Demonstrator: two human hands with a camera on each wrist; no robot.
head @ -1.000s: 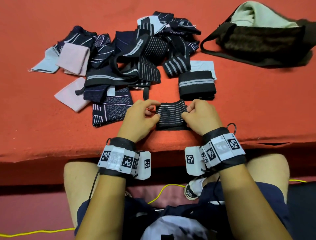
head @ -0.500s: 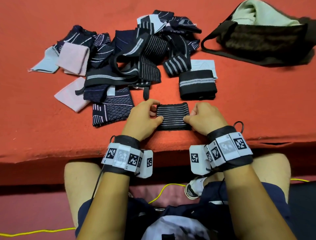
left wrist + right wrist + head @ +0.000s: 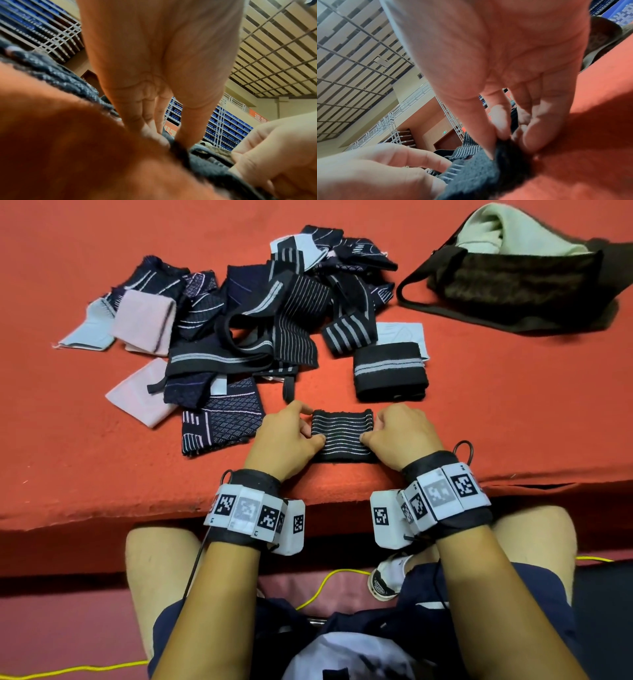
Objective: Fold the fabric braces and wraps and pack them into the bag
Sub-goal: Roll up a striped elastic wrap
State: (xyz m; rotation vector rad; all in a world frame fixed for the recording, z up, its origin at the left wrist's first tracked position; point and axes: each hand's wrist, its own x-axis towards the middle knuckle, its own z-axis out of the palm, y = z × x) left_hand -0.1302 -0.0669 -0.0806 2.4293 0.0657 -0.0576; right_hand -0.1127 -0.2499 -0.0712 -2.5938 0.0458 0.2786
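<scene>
A black wrap with thin grey stripes [image 3: 342, 436] lies folded on the red table near its front edge. My left hand [image 3: 291, 436] pinches its left end, thumb on top and fingers curled at the edge. My right hand [image 3: 397, 436] pinches the right end the same way. In the left wrist view the left hand's fingers [image 3: 150, 129] meet the wrap [image 3: 204, 166] at the table. In the right wrist view thumb and fingers [image 3: 501, 125] squeeze the wrap's dark edge [image 3: 488, 169]. The dark bag [image 3: 513, 282] lies open at the back right, a pale cloth [image 3: 503, 234] inside.
A folded black wrap with a grey band [image 3: 390, 371] sits just behind the held one. A loose heap of dark, striped and pink braces [image 3: 239, 320] covers the back left and middle. The red table's front edge [image 3: 102, 508] runs close under my wrists.
The wrap went from slightly raised and bunched to lying flat on the table. Both hands kept their hold on its ends and settled lower.
</scene>
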